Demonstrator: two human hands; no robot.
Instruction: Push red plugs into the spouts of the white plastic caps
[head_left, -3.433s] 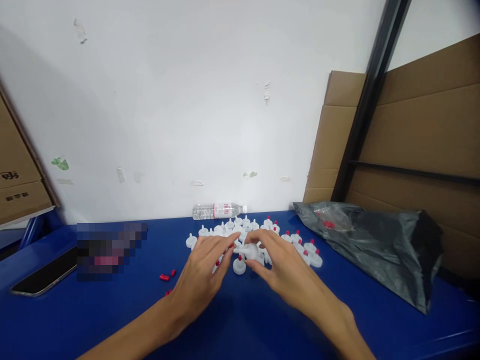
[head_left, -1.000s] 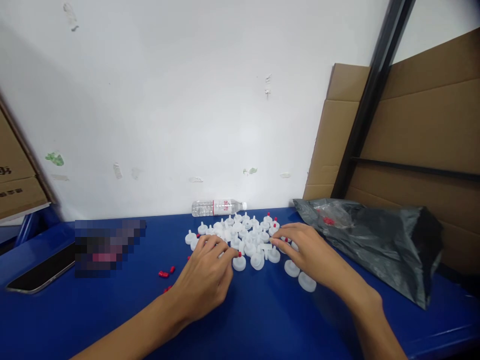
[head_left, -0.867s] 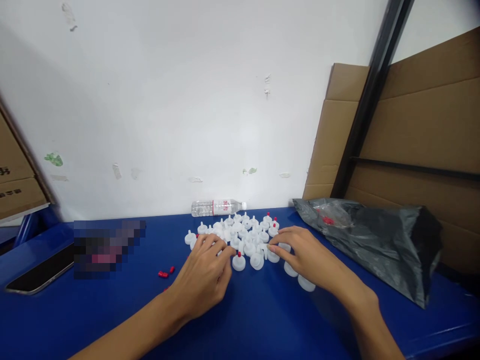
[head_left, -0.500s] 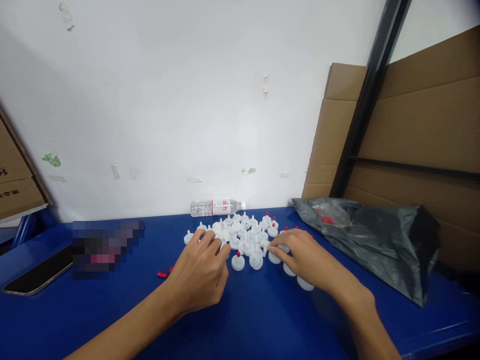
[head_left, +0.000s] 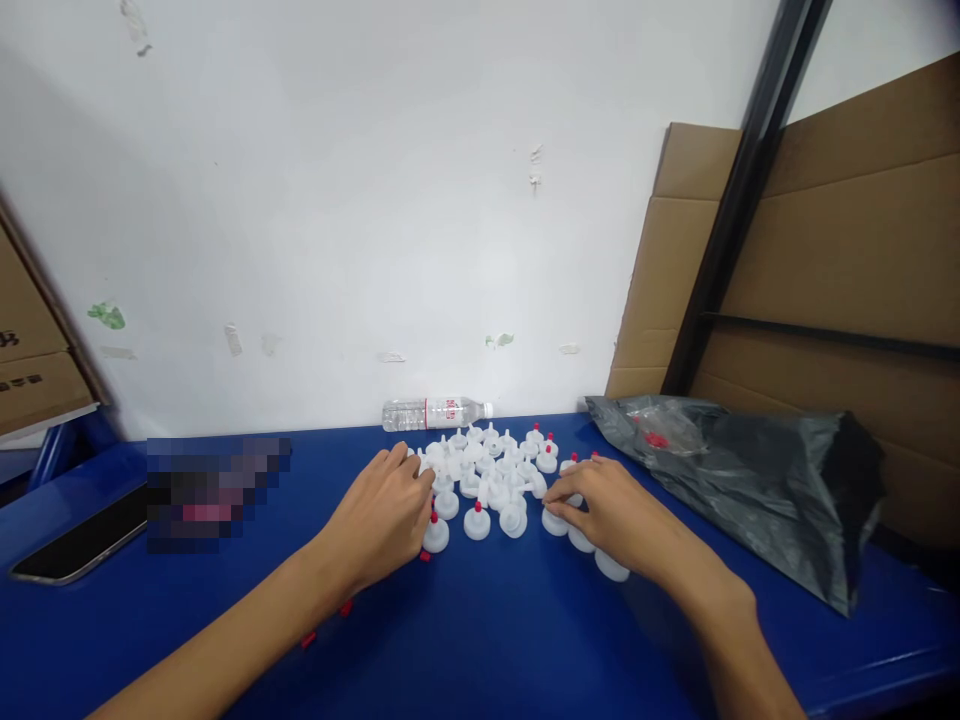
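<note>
A pile of white plastic nozzle caps (head_left: 487,470) lies on the blue table, most with bare pointed spouts. My left hand (head_left: 386,520) is at the pile's left edge with its fingers curled down; whatever they hold is hidden. Just right of it stands a white nozzle cap with a red tip (head_left: 435,535). My right hand (head_left: 600,505) is at the pile's right side, thumb and forefinger pinched at the top of a white nozzle cap (head_left: 555,522). More caps sit partly under that hand. Small red tips (head_left: 346,607) lie near my left forearm.
A clear water bottle (head_left: 439,414) lies against the white wall. On the right, a dark plastic bag (head_left: 765,490) has a clear bag of red pieces (head_left: 664,432) on it. At the left are a phone (head_left: 82,540) and a blurred-out item (head_left: 217,500). Cardboard (head_left: 855,230) stands at right.
My left hand has shifted slightly left, and a red-tipped nozzle cap now shows beside it. The loose red tips are nearer the front. My right hand has stayed nearly still.
</note>
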